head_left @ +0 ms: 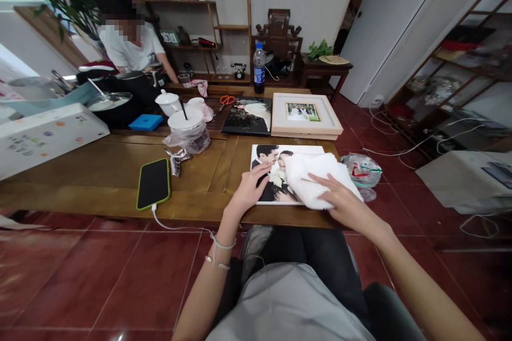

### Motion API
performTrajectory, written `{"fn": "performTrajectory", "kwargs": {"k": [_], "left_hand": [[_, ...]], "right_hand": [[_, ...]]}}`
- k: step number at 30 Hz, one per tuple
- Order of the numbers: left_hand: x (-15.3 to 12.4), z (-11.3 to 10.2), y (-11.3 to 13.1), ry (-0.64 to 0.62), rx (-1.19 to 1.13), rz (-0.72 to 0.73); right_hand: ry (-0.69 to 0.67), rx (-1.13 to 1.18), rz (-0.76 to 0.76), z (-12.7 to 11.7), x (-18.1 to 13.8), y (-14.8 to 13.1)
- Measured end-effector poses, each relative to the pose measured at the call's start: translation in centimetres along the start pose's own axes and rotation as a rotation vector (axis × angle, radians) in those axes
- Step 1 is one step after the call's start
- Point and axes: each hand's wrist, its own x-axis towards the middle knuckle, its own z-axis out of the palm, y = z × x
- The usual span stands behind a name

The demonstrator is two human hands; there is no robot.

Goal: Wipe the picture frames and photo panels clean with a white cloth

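Observation:
A glossy wedding photo print [267,159] lies flat at the near edge of a low wooden table [108,176]. My left hand [250,187] rests on the print's left side, fingers stretched flat on it. My right hand [340,200] lies on a white cloth [310,177], pressing it down on the right half of the print. The cloth hides much of the picture there.
A phone in a green case [153,183] charges to the left, by a metal clip [177,159]. Behind are a dark photo print [248,115], a framed photo [304,114], scissors [227,99], a bottle [259,68], cups and a lidded container [187,129]. Another person sits at far left. Cables cross the red floor.

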Motion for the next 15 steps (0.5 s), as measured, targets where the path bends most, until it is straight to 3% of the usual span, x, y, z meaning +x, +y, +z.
{"fn": "performTrajectory", "kwargs": {"k": [7,11,15], "left_hand": [[0.1,0.0,-0.1,-0.002,-0.017,0.009],[0.2,-0.1,0.0,-0.005,-0.009,0.008],[0.1,-0.1,-0.1,-0.005,-0.003,-0.001]], "right_hand": [[0.037,-0.162,0.115,0.1,5.8,3.0],[0.038,-0.239,0.123,0.6,7.8,1.9],[-0.015,-0.234,0.067,1.1,6.9,-0.4]]}}
